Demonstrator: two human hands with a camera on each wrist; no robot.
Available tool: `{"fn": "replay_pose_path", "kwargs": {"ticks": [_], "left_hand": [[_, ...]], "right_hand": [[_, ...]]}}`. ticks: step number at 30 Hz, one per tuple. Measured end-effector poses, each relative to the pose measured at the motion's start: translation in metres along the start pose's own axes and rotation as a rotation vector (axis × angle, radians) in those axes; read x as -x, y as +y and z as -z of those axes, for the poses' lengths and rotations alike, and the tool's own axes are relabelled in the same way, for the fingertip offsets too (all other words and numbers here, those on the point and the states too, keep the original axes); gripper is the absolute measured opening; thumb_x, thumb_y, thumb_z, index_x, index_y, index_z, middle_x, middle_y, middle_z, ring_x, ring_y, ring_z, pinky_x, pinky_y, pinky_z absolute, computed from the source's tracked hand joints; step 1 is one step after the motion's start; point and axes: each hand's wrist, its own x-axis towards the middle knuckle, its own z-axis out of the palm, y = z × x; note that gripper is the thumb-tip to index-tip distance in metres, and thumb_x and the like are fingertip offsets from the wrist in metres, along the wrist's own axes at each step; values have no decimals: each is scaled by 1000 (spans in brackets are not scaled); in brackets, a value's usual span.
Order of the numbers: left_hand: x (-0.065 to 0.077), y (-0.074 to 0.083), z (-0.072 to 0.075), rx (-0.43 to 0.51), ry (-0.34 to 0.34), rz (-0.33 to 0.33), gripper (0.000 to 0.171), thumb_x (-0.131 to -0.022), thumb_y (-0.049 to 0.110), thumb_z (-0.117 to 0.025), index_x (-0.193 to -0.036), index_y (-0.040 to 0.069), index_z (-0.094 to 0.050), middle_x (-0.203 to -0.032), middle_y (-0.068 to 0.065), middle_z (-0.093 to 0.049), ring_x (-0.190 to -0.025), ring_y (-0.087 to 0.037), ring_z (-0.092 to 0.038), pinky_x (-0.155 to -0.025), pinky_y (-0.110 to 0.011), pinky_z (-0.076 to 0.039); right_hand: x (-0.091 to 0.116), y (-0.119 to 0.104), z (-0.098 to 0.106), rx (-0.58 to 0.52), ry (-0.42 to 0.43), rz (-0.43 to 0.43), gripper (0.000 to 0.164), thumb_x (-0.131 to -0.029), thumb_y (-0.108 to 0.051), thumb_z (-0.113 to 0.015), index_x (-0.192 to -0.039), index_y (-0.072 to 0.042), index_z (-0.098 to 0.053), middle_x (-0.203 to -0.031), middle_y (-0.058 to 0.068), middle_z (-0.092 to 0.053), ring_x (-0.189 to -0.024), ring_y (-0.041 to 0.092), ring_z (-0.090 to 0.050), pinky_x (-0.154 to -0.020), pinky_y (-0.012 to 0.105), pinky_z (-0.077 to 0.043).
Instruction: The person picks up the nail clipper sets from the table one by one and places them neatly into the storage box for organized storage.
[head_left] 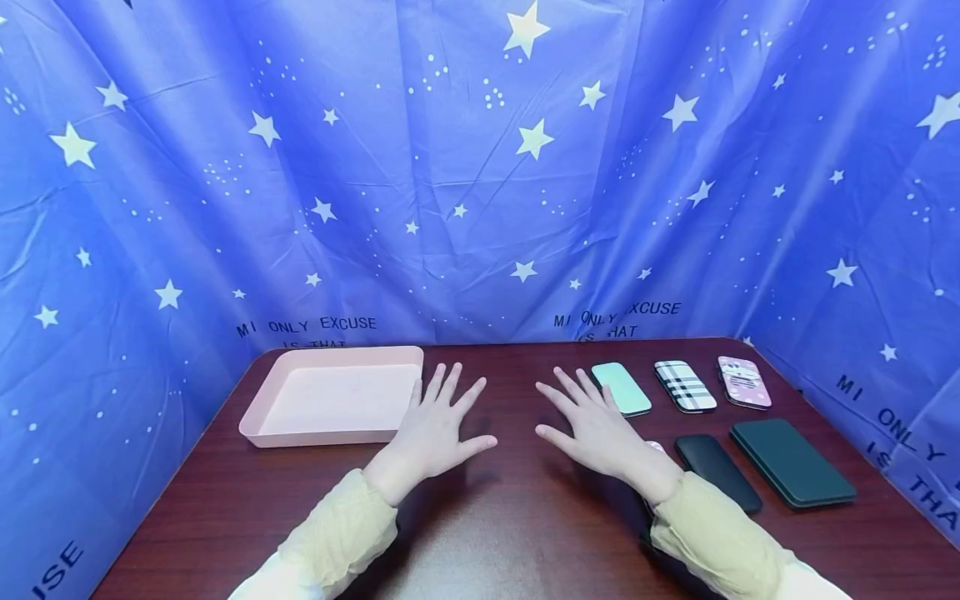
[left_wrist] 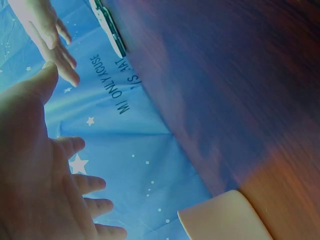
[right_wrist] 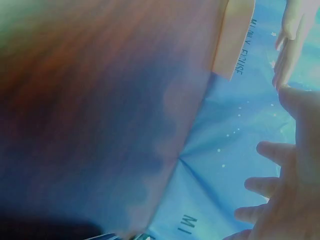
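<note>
Both hands are held out over the worktop [head_left: 510, 537], backs up, and each grips nothing. The left hand [head_left: 429, 429] has its fingers straight and spread apart, with the thumb pointing right. It covers part of the right edge of a shallow pink tray [head_left: 330, 400] in the head view, though the left wrist view shows it raised clear of the tray. The right hand [head_left: 600, 429] mirrors it, fingers spread apart and thumb pointing left; its outer fingers overlap the left edge of a mint-green case [head_left: 628, 388], and whether they touch cannot be told

The tray sits at the far left of the worktop. On the right, the far row runs from the mint-green case to a plaid case [head_left: 684, 387] and then a pink patterned case [head_left: 743, 382]. Nearer lie a black case [head_left: 717, 472] and, right of it, a larger dark green case [head_left: 792, 462]. A small pale item [head_left: 656, 446] is mostly hidden behind the right wrist. Light sleeves [head_left: 341, 529] cover the forearms, and a blue star-printed curtain [head_left: 450, 125] hangs behind and to both sides
</note>
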Motion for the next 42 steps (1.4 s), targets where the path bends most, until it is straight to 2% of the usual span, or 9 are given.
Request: {"fn": "replay_pose_path", "kwargs": {"ticks": [7, 13, 18, 20, 24, 29, 33, 37, 42], "left_hand": [[2, -9, 8, 31, 29, -8, 80, -84, 70, -46, -149, 28, -26, -155, -16, -18, -145, -35, -8, -115, -60, -13], [9, -33, 22, 33, 86, 22, 72, -92, 57, -46, -150, 18, -25, -154, -21, -16, -142, -39, -14, -115, -59, -17], [20, -65, 29, 42, 169, 71, 69, -94, 44, -52, -146, 4, -30, -150, -27, -24, -138, -43, -23, -113, -59, -23], [23, -81, 30, 42, 195, 93, 69, -93, 39, -55, -144, -1, -32, -148, -30, -26, -138, -45, -23, -113, -58, -23], [26, -117, 31, 14, 204, 152, 67, -94, 32, -55, -142, -8, -30, -147, -33, -24, -138, -48, -19, -113, -59, -21], [30, -161, 39, -19, 197, 250, 64, -94, 26, -53, -140, -11, -29, -145, -37, -21, -136, -52, -17, -112, -62, -17], [37, -191, 42, -16, 178, 319, 64, -93, 23, -52, -140, -13, -28, -144, -39, -18, -135, -55, -14, -111, -65, -14], [41, -213, 40, -7, 150, 372, 63, -93, 22, -50, -140, -13, -26, -144, -40, -17, -135, -55, -11, -110, -67, -13], [44, -231, 37, -29, 96, 456, 61, -93, 19, -46, -140, -14, -24, -142, -41, -19, -134, -56, -12, -108, -68, -15]], "right_hand": [[-17, -9, 4, -29, 25, 48, 62, -91, -46, -56, -143, -17, -40, -152, 15, -28, -140, 43, -20, -107, 70, -20], [-42, -25, 5, -67, -8, 66, 54, -96, -32, -52, -144, -10, -38, -152, 17, -27, -141, 41, -20, -111, 63, -23], [-64, -39, 0, -112, -52, 67, 50, -99, -24, -47, -142, -1, -37, -150, 20, -29, -140, 39, -22, -115, 52, -22], [-71, -44, -4, -136, -73, 58, 51, -99, -23, -46, -142, 2, -36, -149, 23, -30, -140, 40, -22, -117, 49, -21], [-85, -54, -10, -184, -118, 42, 56, -99, -27, -47, -141, 7, -33, -148, 26, -29, -139, 41, -23, -118, 46, -20], [-104, -65, -21, -198, -157, 36, 61, -99, -30, -47, -142, 10, -29, -149, 27, -28, -141, 37, -23, -118, 43, -19], [-121, -75, -32, -217, -189, 32, 62, -99, -29, -46, -142, 11, -27, -149, 26, -27, -142, 33, -21, -119, 41, -19], [-134, -85, -45, -238, -230, 25, 63, -100, -30, -44, -142, 12, -24, -150, 26, -26, -143, 32, -19, -119, 41, -20], [-144, -98, -59, -219, -267, 20, 65, -100, -32, -43, -143, 12, -22, -150, 26, -25, -143, 32, -19, -118, 41, -20]]}}
